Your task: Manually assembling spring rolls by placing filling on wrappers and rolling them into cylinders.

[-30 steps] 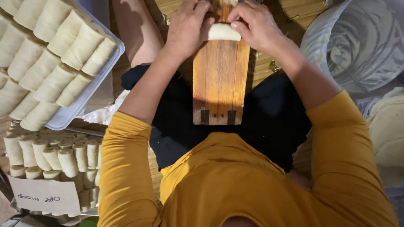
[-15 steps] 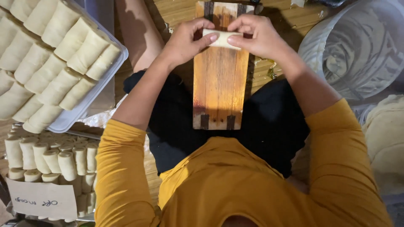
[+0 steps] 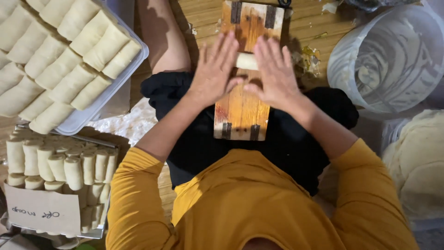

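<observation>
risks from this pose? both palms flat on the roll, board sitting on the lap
1. The wooden board rests on the lap, unclamped; uneven pressure could tip it.
2. The left hand and right hand cover the dough roll; hard pressing may flatten it.
3. The full tray of rolls overhangs nearby; an elbow could knock it.

A home food-making spot on a wooden floor: trays of rolled pastries, plastic tub.
</observation>
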